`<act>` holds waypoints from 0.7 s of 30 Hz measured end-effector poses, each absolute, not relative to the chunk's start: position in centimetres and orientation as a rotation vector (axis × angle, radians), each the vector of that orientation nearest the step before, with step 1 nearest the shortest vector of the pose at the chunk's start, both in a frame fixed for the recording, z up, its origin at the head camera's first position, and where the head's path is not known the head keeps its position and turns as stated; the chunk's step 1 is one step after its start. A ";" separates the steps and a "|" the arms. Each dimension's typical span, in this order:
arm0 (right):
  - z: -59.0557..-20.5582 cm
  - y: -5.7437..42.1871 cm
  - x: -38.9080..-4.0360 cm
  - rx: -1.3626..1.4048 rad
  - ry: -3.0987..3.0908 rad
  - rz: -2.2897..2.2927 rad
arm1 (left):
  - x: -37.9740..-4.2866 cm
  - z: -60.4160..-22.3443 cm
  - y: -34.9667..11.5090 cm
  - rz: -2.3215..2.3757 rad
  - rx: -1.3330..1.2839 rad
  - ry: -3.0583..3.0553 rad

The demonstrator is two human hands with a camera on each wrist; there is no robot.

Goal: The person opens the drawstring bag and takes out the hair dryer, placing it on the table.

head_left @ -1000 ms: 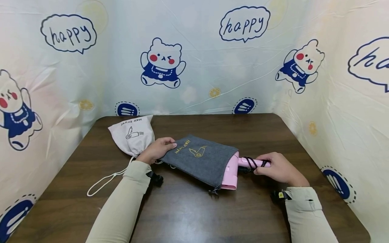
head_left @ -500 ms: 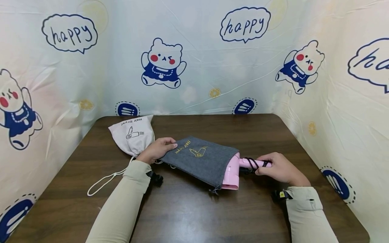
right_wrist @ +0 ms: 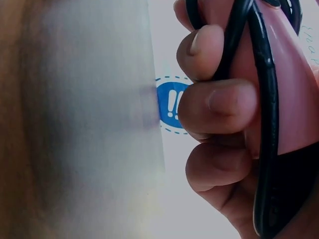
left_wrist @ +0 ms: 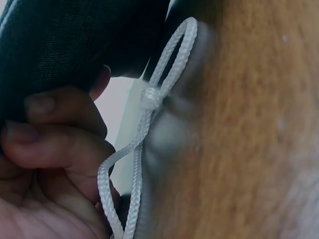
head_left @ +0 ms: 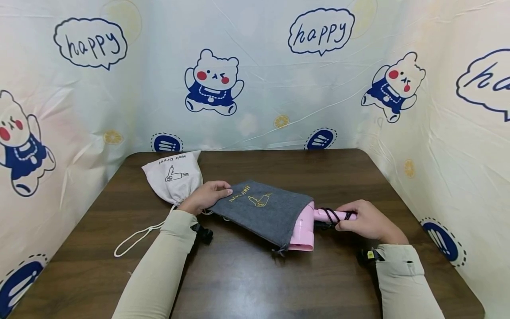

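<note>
White cloth pouch (head_left: 175, 177) on desk (head_left: 247, 283), drawstring (head_left: 150, 229) trailing. Left hand (head_left: 207, 195), arm (head_left: 153, 270) extended, pinching grey woven bag (head_left: 267, 212). Glossy pink hair dryer (head_left: 303, 230), partly inside that bag; right hand (head_left: 370, 221), fingers curled round its cord-wrapped handle (head_left: 321, 215).

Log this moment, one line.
left hand: holds gray bag; right hand: holds hair dryer; hair dryer: partly in gray bag; white bag: on table

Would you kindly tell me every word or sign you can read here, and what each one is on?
"Hair Dryer", upside down: white pouch.
"Hair ...yer", gold, middle letters unclear: grey pouch.
"happy", twice, and a cut-off "ha": speech bubbles on the backdrop.
"!!!": blue ovals on the backdrop.
Faint script at the right wrist view's right edge: too cut off to read.
</note>
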State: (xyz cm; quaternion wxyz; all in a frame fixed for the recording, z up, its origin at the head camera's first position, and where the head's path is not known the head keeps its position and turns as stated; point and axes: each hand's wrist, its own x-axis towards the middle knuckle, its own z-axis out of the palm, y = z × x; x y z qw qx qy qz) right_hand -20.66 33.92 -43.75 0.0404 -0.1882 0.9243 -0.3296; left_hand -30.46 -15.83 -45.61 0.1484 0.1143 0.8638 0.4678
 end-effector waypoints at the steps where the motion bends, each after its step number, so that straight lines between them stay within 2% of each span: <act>1: -43.7 34.0 -20.6 -0.577 2.827 -1.008 | -30.5 -45.6 -15.9 1.359 0.323 2.478; 21: -43.9 35.2 -20.7 -0.515 2.817 -0.989 | -30.3 -45.2 -16.0 1.354 0.279 2.520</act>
